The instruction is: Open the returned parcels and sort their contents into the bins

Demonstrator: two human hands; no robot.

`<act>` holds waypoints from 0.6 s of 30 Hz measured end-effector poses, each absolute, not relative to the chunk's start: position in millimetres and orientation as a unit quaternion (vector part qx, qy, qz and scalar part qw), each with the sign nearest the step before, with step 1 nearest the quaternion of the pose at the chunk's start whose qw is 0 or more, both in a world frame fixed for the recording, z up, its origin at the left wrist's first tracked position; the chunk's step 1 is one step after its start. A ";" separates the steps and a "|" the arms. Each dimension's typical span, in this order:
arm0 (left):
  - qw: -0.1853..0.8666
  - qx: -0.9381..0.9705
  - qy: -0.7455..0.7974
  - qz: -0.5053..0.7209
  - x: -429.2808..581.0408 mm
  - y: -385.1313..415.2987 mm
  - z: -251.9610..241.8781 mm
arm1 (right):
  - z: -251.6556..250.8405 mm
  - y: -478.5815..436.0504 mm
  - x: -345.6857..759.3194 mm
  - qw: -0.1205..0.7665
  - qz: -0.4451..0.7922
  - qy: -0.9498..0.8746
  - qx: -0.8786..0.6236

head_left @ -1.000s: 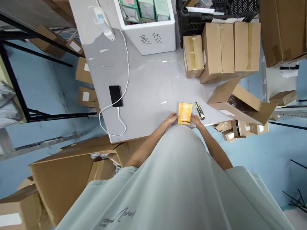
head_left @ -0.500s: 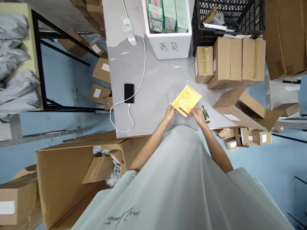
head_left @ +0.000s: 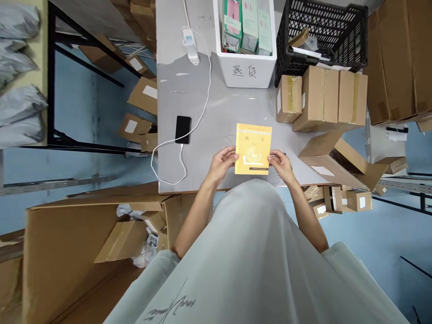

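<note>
A yellow book (head_left: 254, 144) with dark printed characters and a white circular design on its cover is held upright to me over the front of the grey table (head_left: 209, 155). My left hand (head_left: 222, 163) pinches its left edge, thumb on the cover. On the opposite edge, my right hand (head_left: 281, 164) grips the book the same way, fingers behind it. The utility knife is mostly hidden by my right hand. Left of the book lies a black phone (head_left: 182, 129) with a white cable (head_left: 204, 105) plugged in.
At the back stand a white foam box (head_left: 248, 74) of green cartons and a black crate (head_left: 324, 27). Taped cardboard boxes (head_left: 320, 96) and an open carton (head_left: 332, 157) line the right side. A large open cardboard box (head_left: 67, 252) sits at the lower left.
The book has turned from a slant to straight and come up closer to me. Both hands have shifted with it, the left one outward. The knife is now covered by my right hand.
</note>
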State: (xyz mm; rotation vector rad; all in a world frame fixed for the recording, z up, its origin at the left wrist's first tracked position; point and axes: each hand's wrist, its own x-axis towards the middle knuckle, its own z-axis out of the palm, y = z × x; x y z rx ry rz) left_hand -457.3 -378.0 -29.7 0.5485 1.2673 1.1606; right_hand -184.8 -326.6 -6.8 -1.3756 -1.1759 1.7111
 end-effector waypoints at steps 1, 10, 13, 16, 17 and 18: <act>0.622 0.233 0.549 0.507 -457.0 -381.7 -25.8 | -3.1 -327.9 -186.6 0.319 0.659 -0.440 -0.521; 0.601 0.224 0.551 0.535 -454.7 -392.8 -18.3 | -9.0 -332.2 -202.2 0.326 0.647 -0.449 -0.523; 0.562 0.250 0.571 0.543 -449.6 -395.1 -17.7 | -12.2 -335.8 -206.9 0.345 0.544 -0.503 -0.577; 0.488 0.280 0.607 0.561 -436.0 -399.5 -10.1 | -1.3 -345.1 -217.6 0.349 0.484 -0.546 -0.588; 0.458 0.302 0.618 0.563 -429.9 -401.5 -6.5 | 4.2 -349.2 -222.9 0.347 0.499 -0.548 -0.575; 0.427 0.333 0.625 0.562 -423.7 -403.7 -2.7 | 9.9 -353.6 -228.9 0.346 0.525 -0.542 -0.557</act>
